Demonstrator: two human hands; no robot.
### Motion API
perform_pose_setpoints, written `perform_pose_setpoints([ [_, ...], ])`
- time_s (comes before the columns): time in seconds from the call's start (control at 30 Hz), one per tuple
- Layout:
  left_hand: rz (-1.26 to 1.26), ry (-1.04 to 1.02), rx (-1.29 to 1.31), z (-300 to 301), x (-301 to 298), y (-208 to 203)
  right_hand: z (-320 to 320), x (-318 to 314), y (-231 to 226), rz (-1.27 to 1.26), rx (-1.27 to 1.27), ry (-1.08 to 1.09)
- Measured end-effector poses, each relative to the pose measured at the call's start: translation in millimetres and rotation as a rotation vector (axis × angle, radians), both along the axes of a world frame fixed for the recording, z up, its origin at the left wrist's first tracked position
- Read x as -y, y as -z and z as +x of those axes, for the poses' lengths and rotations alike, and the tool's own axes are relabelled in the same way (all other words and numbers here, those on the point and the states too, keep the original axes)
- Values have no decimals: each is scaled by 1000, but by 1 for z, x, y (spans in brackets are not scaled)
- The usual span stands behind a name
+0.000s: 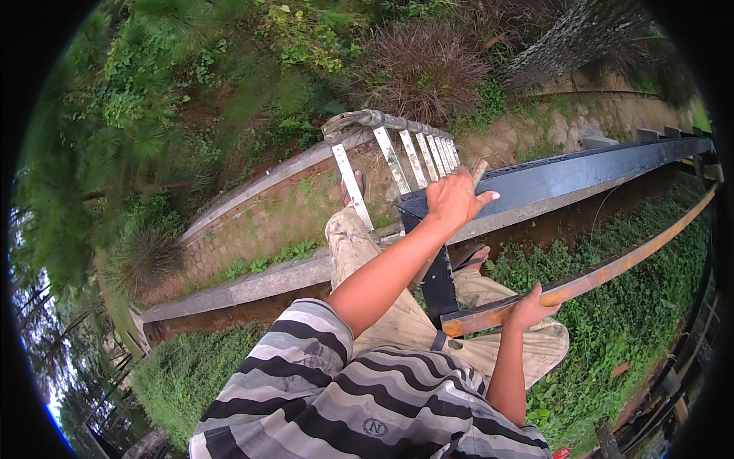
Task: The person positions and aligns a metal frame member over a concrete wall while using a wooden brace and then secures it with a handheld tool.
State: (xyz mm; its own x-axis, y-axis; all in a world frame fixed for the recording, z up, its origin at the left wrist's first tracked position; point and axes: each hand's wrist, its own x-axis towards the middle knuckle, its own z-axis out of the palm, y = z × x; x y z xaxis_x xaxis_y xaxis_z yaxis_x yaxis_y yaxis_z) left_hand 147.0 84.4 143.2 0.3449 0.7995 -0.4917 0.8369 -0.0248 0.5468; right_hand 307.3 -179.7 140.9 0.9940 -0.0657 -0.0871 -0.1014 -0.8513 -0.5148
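Nearest, a striped shirt (367, 382) and pale, stained trousers (397, 325) fill the lower middle of the view. Just beyond the lap, the right hand (529, 308) has its fingers closed around a rusty beam (604, 275), near the beam's close end. That end sits to the left of the right fingers, while the long axis runs away rightward, bowed by the lens. The right hand is the nearer one to this beam; the left hand (455, 203) is farther out, apart from it, resting over the close end of a dark beam (566, 177). Its fingers bend down out of sight and the thumb points right; whether they clasp anything cannot be told. A short stick (479, 173) pokes up just past them. Between the two beams' close ends stands a black cross-piece (438, 287). Farther off, a ladder (391, 161) with whitish rungs lies beyond the left hand. Past it come purplish grass (428, 69) and, to its right, a tree trunk (581, 38).
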Motion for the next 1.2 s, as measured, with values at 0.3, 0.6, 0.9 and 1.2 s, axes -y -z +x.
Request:
perform_pose_setpoints([
  [0.3,-30,45,118,-11,-9,9,-4,0,-1,197,-79,-38],
  [0.6,-114,111,95,-11,-16,14,-62,14,-6,344,-230,7],
  [0.9,-110,47,225,-16,-15,11,-109,8,-9,402,-246,91],
  [1.2,-241,182,262,-19,-33,27,-106,14,7,107,-125,142],
])
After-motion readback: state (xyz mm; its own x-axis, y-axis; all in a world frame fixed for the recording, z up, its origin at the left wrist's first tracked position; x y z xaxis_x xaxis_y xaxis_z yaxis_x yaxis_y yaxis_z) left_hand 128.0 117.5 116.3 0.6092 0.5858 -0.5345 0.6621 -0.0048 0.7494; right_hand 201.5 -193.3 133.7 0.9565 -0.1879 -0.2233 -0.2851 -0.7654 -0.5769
